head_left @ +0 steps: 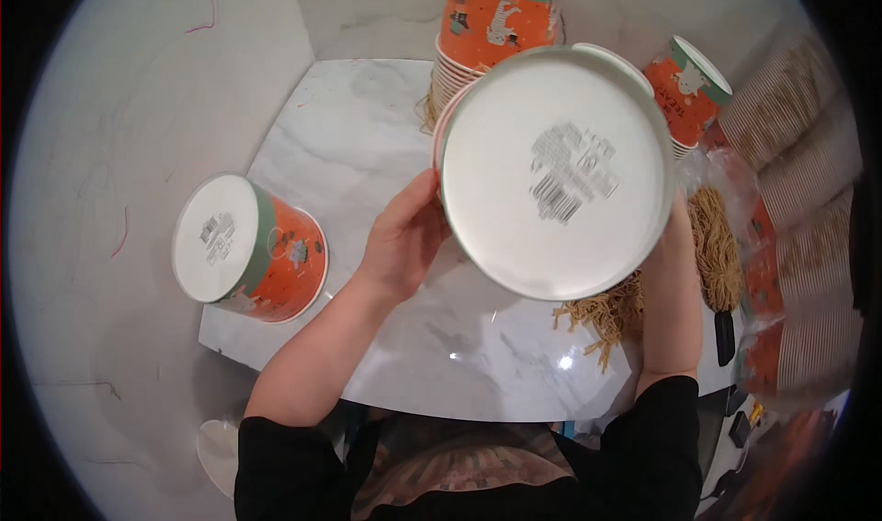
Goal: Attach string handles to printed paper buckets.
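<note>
The left hand (404, 236) clasps a round paper bucket (487, 153), flat white base (496, 218) in full view, above the glossy marbled table (354, 135). I cannot tell how the right hand (679, 222), mostly hidden, grips.

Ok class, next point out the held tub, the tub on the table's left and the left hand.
Held tub (558, 174): head view, on its round white base.
Tub on the table's left (263, 250): head view, on its side near the base.
Left hand (402, 238): head view, on its back.
</note>
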Demonstrator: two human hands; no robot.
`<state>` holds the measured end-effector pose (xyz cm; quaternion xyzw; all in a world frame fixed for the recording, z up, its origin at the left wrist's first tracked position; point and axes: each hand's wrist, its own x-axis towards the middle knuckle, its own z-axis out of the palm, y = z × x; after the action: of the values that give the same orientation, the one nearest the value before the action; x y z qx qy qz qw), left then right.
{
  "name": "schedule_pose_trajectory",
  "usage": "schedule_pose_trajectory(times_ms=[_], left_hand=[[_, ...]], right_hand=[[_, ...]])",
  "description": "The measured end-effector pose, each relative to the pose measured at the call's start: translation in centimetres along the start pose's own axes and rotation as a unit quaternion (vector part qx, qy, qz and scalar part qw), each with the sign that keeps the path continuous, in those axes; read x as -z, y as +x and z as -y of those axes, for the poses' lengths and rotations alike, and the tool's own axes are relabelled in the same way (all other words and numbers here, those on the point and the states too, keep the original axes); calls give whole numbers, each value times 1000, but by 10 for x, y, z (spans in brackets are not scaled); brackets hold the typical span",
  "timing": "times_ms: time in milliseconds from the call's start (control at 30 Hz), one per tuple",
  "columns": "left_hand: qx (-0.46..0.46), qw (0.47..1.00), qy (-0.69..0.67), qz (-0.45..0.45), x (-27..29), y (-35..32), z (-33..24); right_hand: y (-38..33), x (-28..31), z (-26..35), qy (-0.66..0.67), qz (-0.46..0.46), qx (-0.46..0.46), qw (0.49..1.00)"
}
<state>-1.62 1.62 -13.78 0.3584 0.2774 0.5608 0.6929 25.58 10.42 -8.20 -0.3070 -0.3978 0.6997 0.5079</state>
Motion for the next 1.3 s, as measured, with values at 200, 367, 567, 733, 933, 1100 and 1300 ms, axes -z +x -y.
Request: schedule_pose_trajectory(times_ms=[200, 367, 567, 733, 933, 1100, 1300], left_hand=[[34, 948, -306, 76, 44, 13, 6], [19, 927, -372, 32, 51, 19, -1], [15, 950, -311, -8, 37, 17, -5], [46, 978, -96, -180, 22, 16, -5], [27, 961, 102, -254, 39, 17, -1], [-123, 942, 56, -308, 32, 16, -2], [-171, 924, 111, -324, 29, 14, -3]], right_hand=[[-16, -48, 1, -128, -38, 51, 990], [-14, -47, -7, -207, 91, 103, 969], [-15, -53, -28, -486, 108, 302, 813], [-14, -46, -30, -486, 74, 229, 840], [-9, -41, -27, -512, 58, 232, 825], [-5, -38, -35, -503, 72, 172, 844], [0, -39, -51, -511, 65, 139, 846]])
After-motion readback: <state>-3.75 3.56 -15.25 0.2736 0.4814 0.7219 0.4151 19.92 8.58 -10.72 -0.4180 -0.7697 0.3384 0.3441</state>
